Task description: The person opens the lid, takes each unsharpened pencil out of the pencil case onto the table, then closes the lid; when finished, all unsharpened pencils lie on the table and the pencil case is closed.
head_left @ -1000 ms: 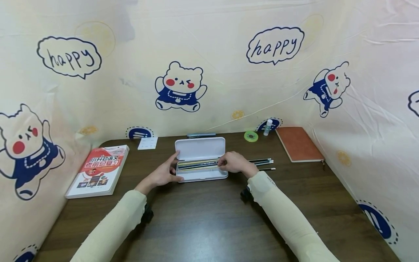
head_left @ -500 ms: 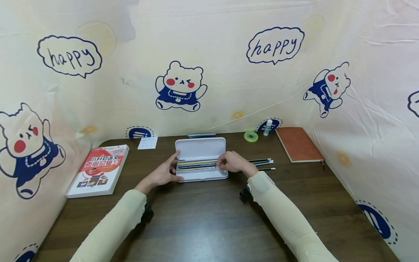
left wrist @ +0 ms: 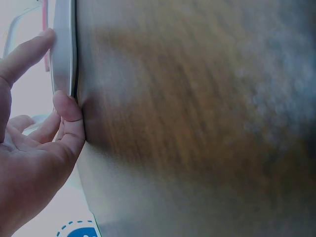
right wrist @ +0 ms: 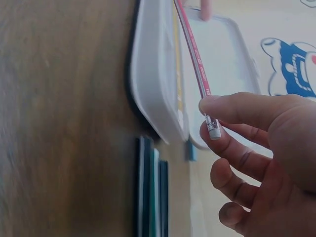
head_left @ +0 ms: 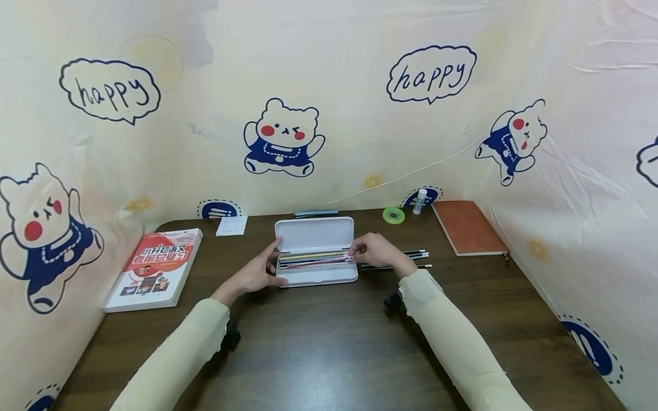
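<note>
On the table lies a white pencil case (head_left: 316,278), its lid (head_left: 315,235) raised at the back. Several pencils lie lengthwise in it, one yellow (right wrist: 177,54). My left hand (head_left: 252,275) holds the case's left end, thumb at the front corner and a finger up at the lid's edge. My right hand (head_left: 377,251), over the right end, pinches a red-and-grey pencil (right wrist: 195,54) between thumb and fingers near its white eraser (right wrist: 214,133). That pencil slants over the case's tray, its other end towards the left.
Several dark pencils (head_left: 418,255) lie right of the case, partly behind my right hand. Pens (head_left: 316,213) lie behind the lid. Green tape (head_left: 393,215), a glue stick (head_left: 420,201) and a brown notebook (head_left: 470,228) are back right; a thick book (head_left: 154,268) and white paper (head_left: 232,225) are left.
My right hand has moved right and slightly back, drawing towards the case's right end; the red pencil now shows along the tray. My left hand has stayed on the case.
</note>
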`<state>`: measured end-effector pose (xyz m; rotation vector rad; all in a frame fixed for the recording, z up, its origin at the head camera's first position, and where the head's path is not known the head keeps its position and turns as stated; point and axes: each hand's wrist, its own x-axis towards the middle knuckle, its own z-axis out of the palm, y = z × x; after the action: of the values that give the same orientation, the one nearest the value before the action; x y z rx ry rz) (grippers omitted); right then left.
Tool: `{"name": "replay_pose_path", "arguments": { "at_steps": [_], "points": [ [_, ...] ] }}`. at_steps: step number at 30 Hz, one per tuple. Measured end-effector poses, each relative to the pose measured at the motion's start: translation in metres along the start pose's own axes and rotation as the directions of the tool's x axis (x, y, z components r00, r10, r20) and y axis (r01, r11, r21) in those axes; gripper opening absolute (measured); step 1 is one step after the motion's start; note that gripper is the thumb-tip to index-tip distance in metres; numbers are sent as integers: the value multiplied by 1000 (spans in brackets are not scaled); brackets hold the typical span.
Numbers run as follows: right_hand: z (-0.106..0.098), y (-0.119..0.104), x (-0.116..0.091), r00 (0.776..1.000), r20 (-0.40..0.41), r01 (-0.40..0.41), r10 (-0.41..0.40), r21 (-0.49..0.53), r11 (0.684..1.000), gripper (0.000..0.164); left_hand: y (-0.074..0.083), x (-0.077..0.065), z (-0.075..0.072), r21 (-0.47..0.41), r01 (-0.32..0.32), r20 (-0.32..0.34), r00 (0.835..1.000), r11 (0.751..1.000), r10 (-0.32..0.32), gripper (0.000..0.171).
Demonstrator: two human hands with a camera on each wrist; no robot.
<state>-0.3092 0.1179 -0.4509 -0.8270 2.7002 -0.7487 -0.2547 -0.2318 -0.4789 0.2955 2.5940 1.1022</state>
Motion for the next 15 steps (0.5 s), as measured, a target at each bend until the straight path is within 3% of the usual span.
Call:
{"name": "replay_pose_path", "arguments": {
  "at_steps": [8,15],
  "points": [
    [-20,19,-20,1000,-23,4,-3,26,1000,9,2,-2,0,-7,0,2,1000,1000,0,115],
    [-34,45,-44,996,-68,-48,50,36,998,6,0,-1,0,0,-15,1,1000,1000,15,115]
  ]
}}
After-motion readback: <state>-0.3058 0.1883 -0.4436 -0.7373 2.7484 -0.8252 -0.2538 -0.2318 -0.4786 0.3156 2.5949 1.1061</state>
